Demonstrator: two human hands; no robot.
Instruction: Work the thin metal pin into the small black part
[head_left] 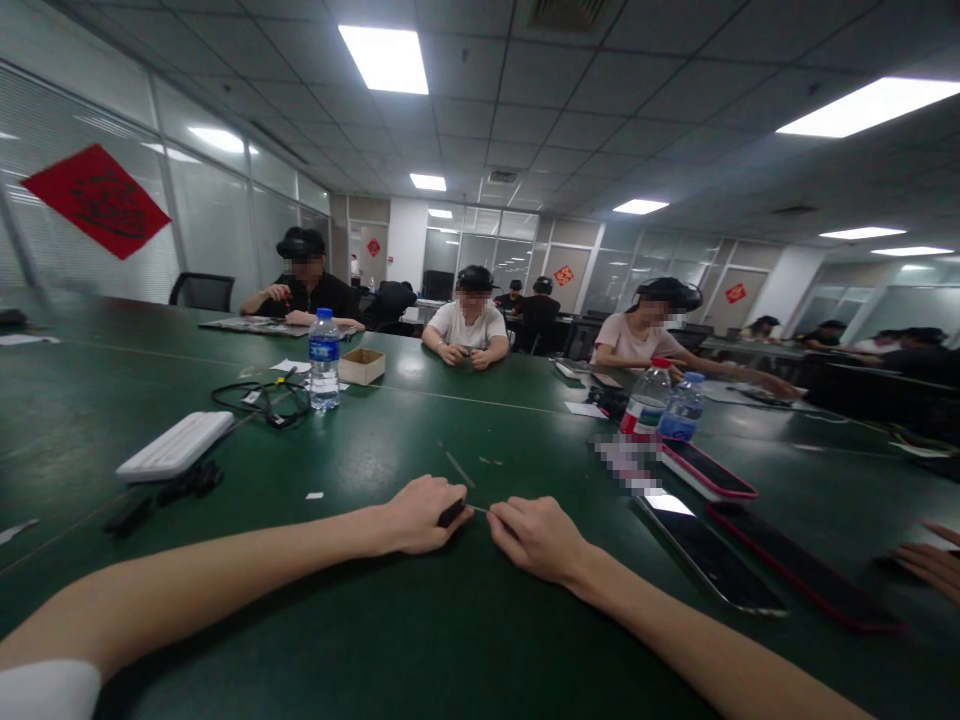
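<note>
A small black object (451, 514) is grasped in the curled fingers of the left hand (426, 515); a thin strip (481, 510) is extended from it to the right hand (536, 537), by whose closed fingertips its end appears to be pinched. Both are held low over the green table (375, 640), whose dark, glossy top is crossed by seams and marked by pale reflections. A paper scrap (315, 496) is seen beyond the left forearm; farther left are placed a white device (176, 447), a cable (264, 396), a bottle (325, 365) and an open box (363, 367). A phone (712, 555) is laid at right. Three people are seated opposite. The room is enclosed by glass partitions (214, 225), hung with red signs, and lit by ceiling panels (384, 60).
</note>
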